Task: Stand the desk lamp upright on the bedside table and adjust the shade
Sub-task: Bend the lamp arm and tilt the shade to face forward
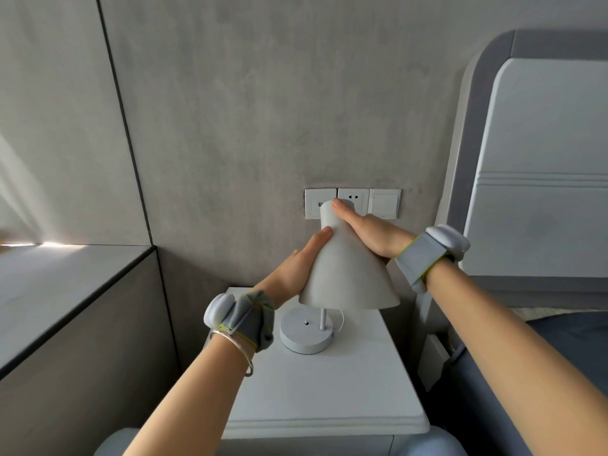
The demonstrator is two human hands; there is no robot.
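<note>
Grey wall and sockets (353, 203) behind; I have my left hand (293, 270) and right hand (371, 232) pressed flat around the shade (347, 270), one each side, to square it. Below, the lamp base (306, 331) stands upright on the bedside table (324, 393).

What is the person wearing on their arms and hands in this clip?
Both forearms are bare, with no sleeves. Each wrist carries a grey fabric strap with yellow-green edging and a rounded white pod: left wrist strap, right wrist strap. The left wrist also has a thin silvery bangle. The hands are ungloved.
</note>
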